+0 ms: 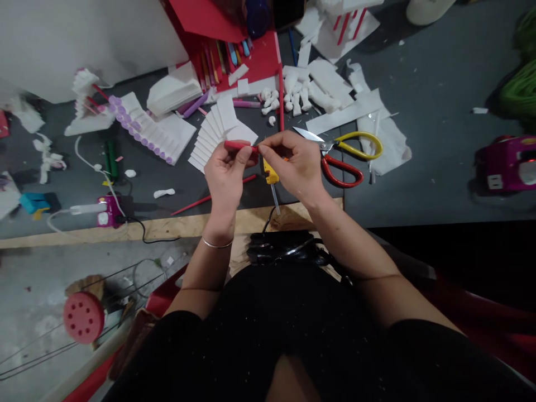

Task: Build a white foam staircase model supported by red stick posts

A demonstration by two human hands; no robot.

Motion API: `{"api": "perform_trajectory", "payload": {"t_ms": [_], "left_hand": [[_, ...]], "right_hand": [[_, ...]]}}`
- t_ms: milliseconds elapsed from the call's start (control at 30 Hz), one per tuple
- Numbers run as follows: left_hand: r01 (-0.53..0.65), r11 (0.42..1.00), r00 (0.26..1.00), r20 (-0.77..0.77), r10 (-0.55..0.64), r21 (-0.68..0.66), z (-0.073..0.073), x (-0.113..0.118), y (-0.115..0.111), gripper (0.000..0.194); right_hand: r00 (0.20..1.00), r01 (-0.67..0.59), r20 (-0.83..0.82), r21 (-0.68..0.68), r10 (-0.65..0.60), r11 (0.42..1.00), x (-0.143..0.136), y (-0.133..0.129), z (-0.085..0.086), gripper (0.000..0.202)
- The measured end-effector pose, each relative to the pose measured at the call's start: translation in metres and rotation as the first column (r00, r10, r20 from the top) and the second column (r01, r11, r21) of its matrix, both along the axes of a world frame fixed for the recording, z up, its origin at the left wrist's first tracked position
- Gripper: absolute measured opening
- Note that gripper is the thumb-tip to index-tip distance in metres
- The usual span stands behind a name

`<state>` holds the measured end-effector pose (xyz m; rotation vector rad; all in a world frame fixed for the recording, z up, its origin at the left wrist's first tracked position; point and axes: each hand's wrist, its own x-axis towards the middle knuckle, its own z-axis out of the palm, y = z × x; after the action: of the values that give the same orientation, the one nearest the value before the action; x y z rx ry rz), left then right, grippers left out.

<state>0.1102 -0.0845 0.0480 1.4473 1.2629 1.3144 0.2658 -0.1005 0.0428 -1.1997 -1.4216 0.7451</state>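
Note:
My left hand (226, 177) is closed round a small red roll, perhaps paper (237, 144), held above the table. The fingertips of my right hand (296, 166) pinch together at its right end. Beneath and between the hands lies a yellow glue gun (271, 174) with a clear glue stick out of its back, partly hidden by my right hand. Scissors (330, 146) with one yellow and one red handle lie just right of my right hand, blades apart. A thin red stick (196, 205) rests on the table by my left wrist.
Fanned white paper strips (213, 131) lie beyond my left hand, near a white piece edged with purple rolls (136, 129). Several twisted white pieces (296, 92) lie further back. A purple power socket (109, 211) with cords stands left; another purple box (511, 164) is far right.

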Motion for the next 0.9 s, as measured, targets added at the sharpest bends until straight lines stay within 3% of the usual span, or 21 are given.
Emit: {"api": "perform_trajectory", "payload": {"t_ms": [167,300,500,633,833,900], "left_hand": [[-0.003,1.000,1.000,-0.030,0.002,-0.025,0.001,0.002,0.001,0.032],[0.015,1.000,1.000,-0.004,-0.015,-0.001,0.001,0.004,0.002,0.032],[0.005,1.000,1.000,0.021,-0.004,-0.026,0.000,0.007,0.003,0.039],[-0.026,0.999,0.998,0.051,0.028,-0.035,-0.002,0.007,0.004,0.040],[-0.031,0.999,0.997,0.075,0.033,-0.027,0.005,0.003,0.000,0.044],[-0.018,1.000,0.998,0.060,0.019,-0.009,0.008,0.003,-0.002,0.044]], "right_hand": [[0.995,-0.004,-0.096,-0.060,-0.002,0.998,-0.002,0.004,-0.007,0.027],[0.997,0.015,-0.073,-0.014,-0.016,1.000,-0.002,0.004,-0.005,0.028],[0.982,0.025,0.177,0.237,-0.068,0.971,0.000,0.000,0.002,0.021],[0.970,-0.030,0.233,0.384,-0.066,0.923,0.000,-0.004,0.002,0.022],[0.985,0.090,0.112,0.310,-0.130,0.946,0.015,-0.005,0.009,0.018],[0.987,0.052,0.131,0.290,-0.093,0.956,0.019,-0.004,0.011,0.018]]}}
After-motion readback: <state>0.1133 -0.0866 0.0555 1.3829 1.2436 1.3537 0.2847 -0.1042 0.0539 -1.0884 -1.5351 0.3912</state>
